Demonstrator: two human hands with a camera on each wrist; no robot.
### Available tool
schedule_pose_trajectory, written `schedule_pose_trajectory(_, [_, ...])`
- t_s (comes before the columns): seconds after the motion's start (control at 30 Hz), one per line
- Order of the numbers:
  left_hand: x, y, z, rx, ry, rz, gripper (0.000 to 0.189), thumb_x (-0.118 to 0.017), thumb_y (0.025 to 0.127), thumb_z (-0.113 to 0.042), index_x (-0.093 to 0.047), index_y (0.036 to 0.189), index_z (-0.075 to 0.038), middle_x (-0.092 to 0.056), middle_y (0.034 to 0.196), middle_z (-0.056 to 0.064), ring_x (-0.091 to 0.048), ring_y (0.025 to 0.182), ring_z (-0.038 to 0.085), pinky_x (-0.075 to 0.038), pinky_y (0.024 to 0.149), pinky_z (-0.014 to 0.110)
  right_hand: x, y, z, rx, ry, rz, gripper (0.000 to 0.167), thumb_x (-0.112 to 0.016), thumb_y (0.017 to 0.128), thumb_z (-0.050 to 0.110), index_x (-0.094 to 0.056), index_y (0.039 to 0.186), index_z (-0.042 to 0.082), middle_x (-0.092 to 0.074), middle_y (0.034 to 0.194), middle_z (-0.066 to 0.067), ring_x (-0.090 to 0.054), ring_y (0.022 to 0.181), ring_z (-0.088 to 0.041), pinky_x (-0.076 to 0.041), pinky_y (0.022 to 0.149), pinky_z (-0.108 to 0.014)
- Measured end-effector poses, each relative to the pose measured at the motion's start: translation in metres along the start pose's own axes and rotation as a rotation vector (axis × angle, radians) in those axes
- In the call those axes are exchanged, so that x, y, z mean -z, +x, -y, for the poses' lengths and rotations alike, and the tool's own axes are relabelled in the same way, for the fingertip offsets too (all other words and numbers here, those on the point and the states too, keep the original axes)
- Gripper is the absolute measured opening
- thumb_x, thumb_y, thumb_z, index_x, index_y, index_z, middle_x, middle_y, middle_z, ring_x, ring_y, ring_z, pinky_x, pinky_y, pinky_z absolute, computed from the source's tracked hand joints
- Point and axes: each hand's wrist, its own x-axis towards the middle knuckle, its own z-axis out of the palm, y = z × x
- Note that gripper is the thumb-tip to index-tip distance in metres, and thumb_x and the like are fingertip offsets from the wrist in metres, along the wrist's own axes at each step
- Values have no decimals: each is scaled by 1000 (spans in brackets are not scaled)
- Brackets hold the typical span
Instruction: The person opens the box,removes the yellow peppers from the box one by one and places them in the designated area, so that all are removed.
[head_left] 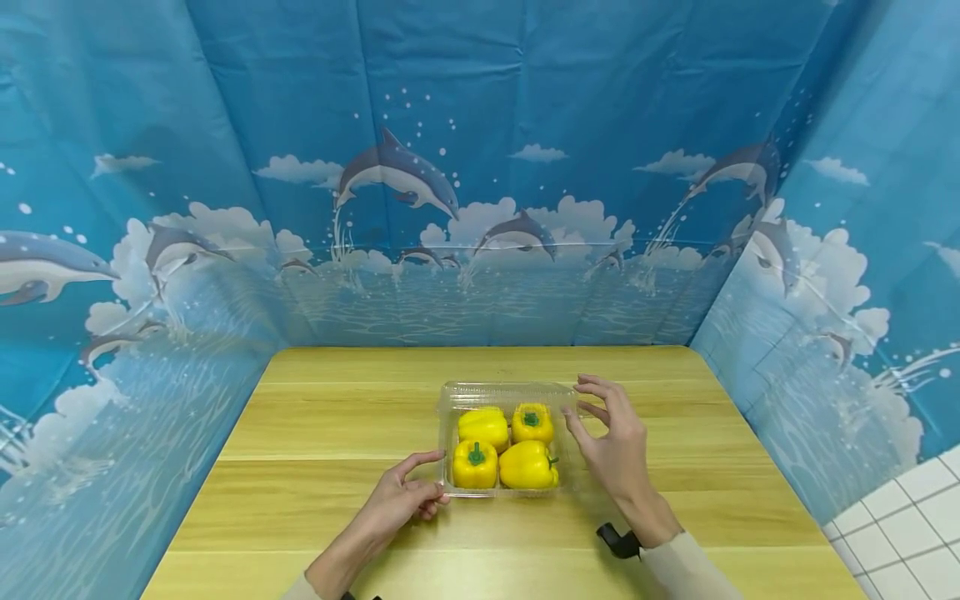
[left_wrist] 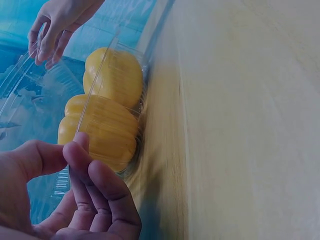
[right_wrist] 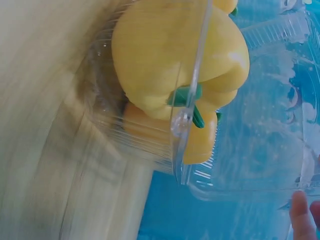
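Observation:
A clear plastic clamshell box (head_left: 504, 493) sits on the table, holding several yellow bell peppers (head_left: 528, 465) with green stems. Its hinged clear lid (right_wrist: 260, 150) stands raised at the back. At the front left corner, my left hand (head_left: 405, 498) pinches the box's rim between thumb and fingers. My right hand (head_left: 617, 437) holds the right edge of the lid, thumb on the near side and fingers beyond. In the left wrist view, two bell peppers (left_wrist: 102, 127) show through the box wall, with the right hand (left_wrist: 60, 30) up at the lid's edge.
The box stands on a light wood-grain table (head_left: 322, 425). A blue curtain (head_left: 480, 292) printed with dolphins hangs behind the table and along both sides. White tiles (head_left: 900, 517) show at the lower right. A black strap mount (head_left: 619, 542) sits at the right wrist.

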Motion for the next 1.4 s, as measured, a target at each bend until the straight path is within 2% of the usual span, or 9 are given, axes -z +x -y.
schedule_pose_trajectory(0.17, [0,0,0,-2,3,6,73,-75,108,-11,-48,176,-8,-88,102,8,-68,83,14,-61,79,24,-3,5,-3,-34,75,-16,43,-89,92,-18,-71,130,-9,-66,151,-30,-71,135,-38,-60,110,-13])
schedule_pose_trajectory(0.33, [0,0,0,-6,-2,5,73,-75,108,-10,-49,176,-8,-88,102,8,-69,84,14,-62,79,24,-5,7,-6,-75,110,18,50,-86,97,-14,-70,143,-5,-62,159,-26,-67,144,-27,-60,116,-19])
schedule_pose_trajectory(0.43, [0,0,0,-7,-7,5,72,-75,108,-10,-49,176,-8,-88,103,9,-69,84,13,-63,79,24,-4,7,-9,-114,113,71,59,-84,102,-9,-65,158,0,-61,161,-25,-66,146,-33,-58,120,-20])
schedule_pose_trajectory(0.57, [0,-1,0,-6,-12,9,72,-75,109,-10,-49,176,-8,-88,103,9,-69,84,13,-63,80,24,-4,7,-14,-193,121,154,74,-80,109,1,-49,176,9,-60,164,-25,-66,148,-44,-52,124,-13])
schedule_pose_trajectory(0.73, [0,-1,1,-9,-12,11,72,-75,108,-10,-49,176,-7,-88,104,10,-70,84,14,-64,81,24,-5,8,-20,-261,166,218,84,-76,114,7,-31,184,9,-52,175,-27,-58,158,-52,-44,126,-6])
schedule_pose_trajectory(0.83, [0,-1,2,-9,-11,8,72,-75,108,-10,-49,176,-7,-88,104,10,-70,84,14,-64,81,24,-6,9,-26,-283,164,266,81,-73,116,9,-29,183,4,-48,180,-23,-53,164,-50,-51,134,-29])
schedule_pose_trajectory(0.97, [-1,-1,2,-5,-17,1,72,-76,108,-9,-49,175,-8,-88,104,9,-70,84,13,-64,80,24,-9,9,-37,-309,148,347,79,-70,117,10,-26,183,2,-43,186,-23,-48,168,-51,-45,133,-70])
schedule_pose_trajectory(1.17, [0,-1,2,-5,-19,-1,71,-76,108,-9,-50,175,-8,-88,105,12,-70,84,14,-64,80,24,-17,11,-56,-308,116,438,84,-67,118,4,-19,187,8,-41,186,-26,-51,164,-57,-46,129,-79])
schedule_pose_trajectory(1.4, [0,-2,4,2,-28,-2,72,-77,108,-10,-50,174,-8,-88,105,11,-71,85,14,-65,80,25,-23,11,-70,-329,81,517,82,-62,116,-7,-21,186,4,-41,183,-30,-64,152,-55,-53,126,-74])
